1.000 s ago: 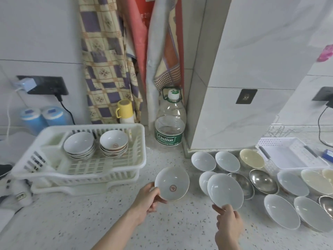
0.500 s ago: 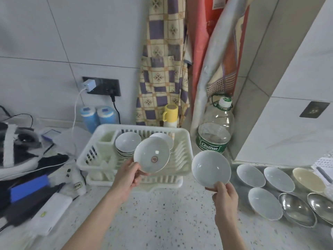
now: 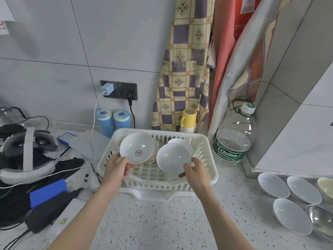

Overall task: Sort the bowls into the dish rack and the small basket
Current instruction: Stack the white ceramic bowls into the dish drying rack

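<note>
The left hand (image 3: 118,168) grips a gold-rimmed bowl (image 3: 137,147) by its lower rim, thumb inside, tilting it so its red stamp faces the camera. The right hand (image 3: 195,173) pinches a plain bowl (image 3: 173,158) at its lower right rim, also tilted toward the camera. Both bowls hang over the rack (image 3: 207,156), which sits on the counter (image 3: 162,222) near the back wall. The gold-rimmed bowl is over the left stack (image 3: 156,150) in the rack; the plain bowl is in front of the right stack (image 3: 181,142) and hides most of it.

At the counter's right edge lie three white bowls (image 3: 291,214), a cream bowl (image 3: 327,186) and a steel bowl (image 3: 319,220). A water bottle (image 3: 234,136) stands just right of the rack, a yellow cup (image 3: 188,117) behind it, two blue canisters (image 3: 113,121) at its back left corner. A headset (image 3: 27,147) and cables lie at the counter's left edge.
</note>
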